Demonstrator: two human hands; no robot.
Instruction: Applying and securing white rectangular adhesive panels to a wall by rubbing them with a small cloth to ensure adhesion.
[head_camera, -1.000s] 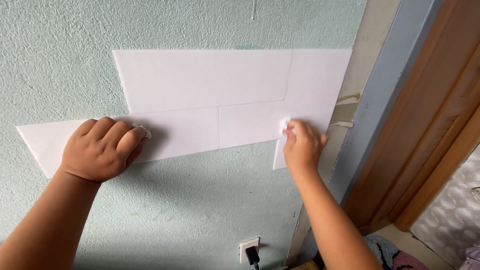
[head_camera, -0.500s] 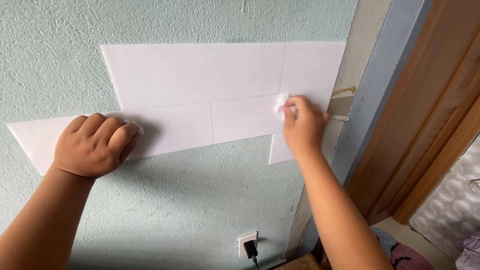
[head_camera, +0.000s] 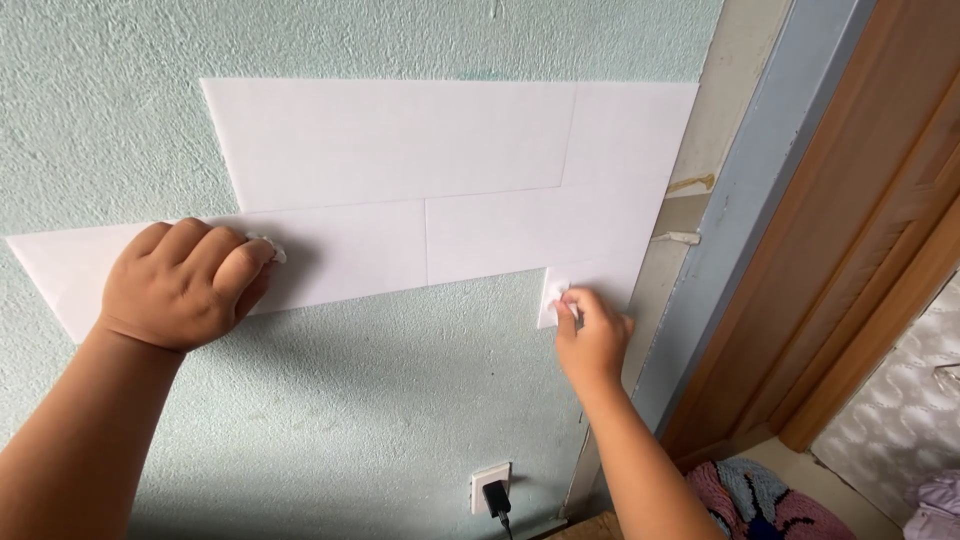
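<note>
White rectangular panels (head_camera: 420, 170) lie flat in two staggered rows on a rough pale green wall (head_camera: 380, 400). My left hand (head_camera: 185, 285) is a fist pressed on the lower row's left panel (head_camera: 330, 255), with a small white wad at the fingertips. My right hand (head_camera: 592, 335) presses a small white wad against the bottom edge of a short white piece (head_camera: 560, 295) under the lower row's right end.
A grey-blue door frame (head_camera: 745, 220) and brown wooden door (head_camera: 870, 230) stand right of the panels. A white wall socket with a black plug (head_camera: 492, 492) sits low on the wall. A pink and blue fabric bundle (head_camera: 750, 500) lies on the floor.
My right hand has slid from the lower row's right end up a little, then down onto the short piece below it. My left hand has stayed pressed in place.
</note>
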